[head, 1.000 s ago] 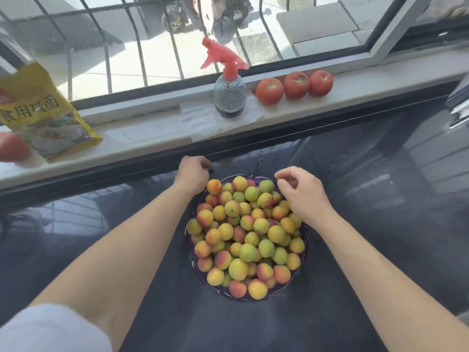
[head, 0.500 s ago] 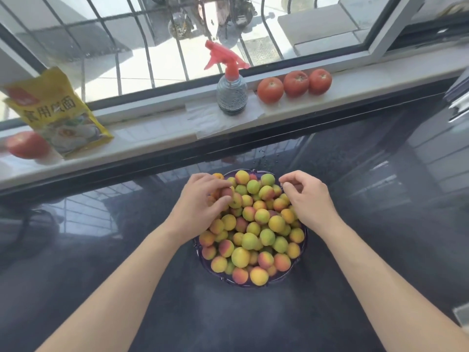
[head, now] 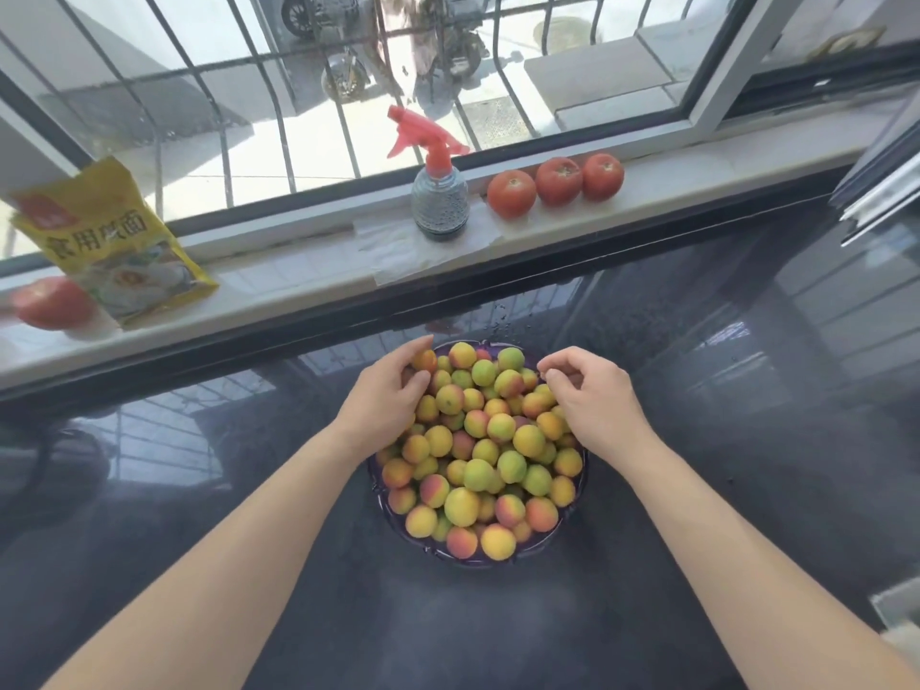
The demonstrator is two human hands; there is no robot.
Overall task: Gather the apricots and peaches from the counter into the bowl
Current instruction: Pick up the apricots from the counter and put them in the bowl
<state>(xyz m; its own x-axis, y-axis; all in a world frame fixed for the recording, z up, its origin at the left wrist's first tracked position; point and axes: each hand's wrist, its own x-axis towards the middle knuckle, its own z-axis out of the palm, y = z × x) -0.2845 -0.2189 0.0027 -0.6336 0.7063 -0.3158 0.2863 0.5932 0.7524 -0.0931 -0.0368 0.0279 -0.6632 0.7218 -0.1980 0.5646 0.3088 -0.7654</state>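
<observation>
A yellow bag leans on the window ledge, and big dark letters on it read 食用, then a blurry letter, then 面. A red patch at its top corner has writing too small to read. Beside it lies one red tomato. Further along stand a spray bottle with a red trigger top and three more tomatoes in a row.

Down on the shiny dark counter sits a dark purple bowl. It is heaped full of small round fruit, yellow, green and orange, many with a pink-red blush. No fruit lies loose on the counter.

The left hand rests on the far left side of the pile, and its fingers are curled around an orange fruit at the top of the heap. The right hand is over the far right side of the bowl. Its fingers are bent inward with the tips close together, and it may be pinching something tiny, but I cannot tell.
</observation>
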